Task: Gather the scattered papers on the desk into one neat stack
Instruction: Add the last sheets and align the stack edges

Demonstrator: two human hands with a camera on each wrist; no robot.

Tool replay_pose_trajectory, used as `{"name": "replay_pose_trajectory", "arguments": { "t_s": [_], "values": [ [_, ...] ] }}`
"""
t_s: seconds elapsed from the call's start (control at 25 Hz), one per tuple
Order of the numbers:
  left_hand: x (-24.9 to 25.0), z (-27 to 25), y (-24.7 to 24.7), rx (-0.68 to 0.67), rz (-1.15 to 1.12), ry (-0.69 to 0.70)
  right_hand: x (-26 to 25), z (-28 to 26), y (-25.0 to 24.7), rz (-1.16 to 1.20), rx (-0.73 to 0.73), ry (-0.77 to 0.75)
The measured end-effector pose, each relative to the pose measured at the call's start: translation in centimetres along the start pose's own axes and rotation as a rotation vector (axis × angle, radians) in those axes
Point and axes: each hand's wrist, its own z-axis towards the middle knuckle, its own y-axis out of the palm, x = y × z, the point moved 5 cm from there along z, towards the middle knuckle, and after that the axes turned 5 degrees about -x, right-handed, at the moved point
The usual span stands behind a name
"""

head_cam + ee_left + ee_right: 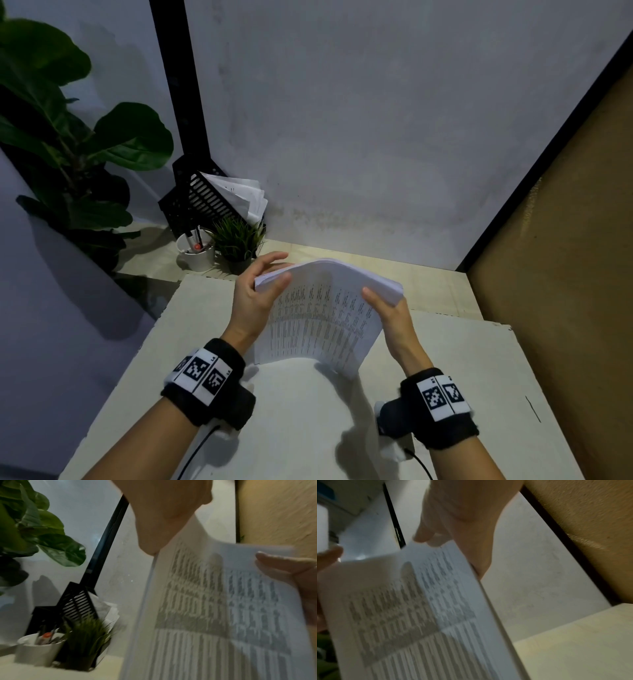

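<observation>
A thick stack of printed papers (322, 318) stands nearly upright on its lower edge on the white desk mat (308, 421), its top bowed toward the wall. My left hand (260, 291) grips the stack's upper left corner, thumb on the printed face and fingers behind. My right hand (387, 308) holds the upper right corner the same way. In the left wrist view the printed stack (214, 615) fills the right half, with my left hand (164, 520) above it. The right wrist view shows the stack (419, 615) under my right hand (462, 527). Both wrist views are blurred.
A black file rack (205, 198) with loose sheets stands in the back left corner, beside a white pen cup (197, 251) and a small grass plant (239, 240). A large leafy plant (68, 144) is at the left. A brown board wall (565, 257) bounds the right side.
</observation>
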Motion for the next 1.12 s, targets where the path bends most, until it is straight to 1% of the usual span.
{"name": "replay_pose_trajectory", "arguments": {
  "t_s": [0.04, 0.08, 0.16, 0.2, 0.24, 0.32, 0.36, 0.48, 0.52, 0.6, 0.72, 0.8, 0.88, 1.0, 1.12],
  "values": [
    [-1.0, -0.2, -0.1, -0.053, -0.008, -0.064, 0.7, -0.2, 0.0, -0.012, -0.023, 0.035],
    [-2.3, -0.3, -0.2, -0.087, 0.001, -0.161, 1.1, -0.4, 0.1, -0.028, -0.031, 0.062],
    [-4.6, -0.4, -0.2, -0.097, 0.067, -0.363, 1.4, -0.4, 0.4, -0.037, -0.008, 0.076],
    [-5.1, -0.3, -0.2, -0.081, 0.076, -0.412, 1.2, -0.2, 0.5, -0.032, 0.008, 0.066],
    [-4.9, 0.0, -0.1, -0.065, 0.061, -0.430, 0.8, 0.0, 0.7, -0.022, 0.029, 0.051],
    [-3.7, 0.7, -0.2, -0.041, 0.040, -0.366, -0.3, 0.3, 0.6, 0.021, 0.048, -0.013],
    [-2.8, 0.9, -0.3, -0.062, 0.025, -0.308, -0.8, 0.3, 0.5, 0.049, 0.044, -0.044],
    [-0.8, 0.7, -0.2, -0.214, -0.026, -0.175, -1.2, 0.2, 0.3, 0.071, 0.014, -0.055],
    [-0.8, 0.5, -0.2, -0.246, -0.020, -0.159, -0.9, 0.2, 0.3, 0.065, 0.009, -0.042],
    [-1.7, 0.3, -0.4, -0.247, 0.003, -0.208, -0.1, 0.3, 0.3, 0.042, 0.015, -0.010],
    [-2.6, -0.1, -0.6, -0.130, 0.028, -0.316, 0.6, 0.2, 0.2, -0.006, 0.036, -0.006],
    [-2.0, -0.4, -0.9, -0.072, 0.027, -0.304, 0.3, -0.1, -0.2, -0.005, 0.043, -0.043],
    [-1.1, -0.6, -1.0, -0.121, 0.040, -0.278, 0.2, -0.4, -0.7, 0.031, 0.045, -0.073],
    [-0.7, -1.1, -1.2, -0.226, 0.062, -0.239, 0.3, -0.7, -1.0, 0.066, 0.034, -0.064],
    [-1.9, -0.9, -1.8, -0.205, 0.060, -0.277, 0.0, -0.6, -0.5, 0.050, -0.009, -0.045]
  ]
}}
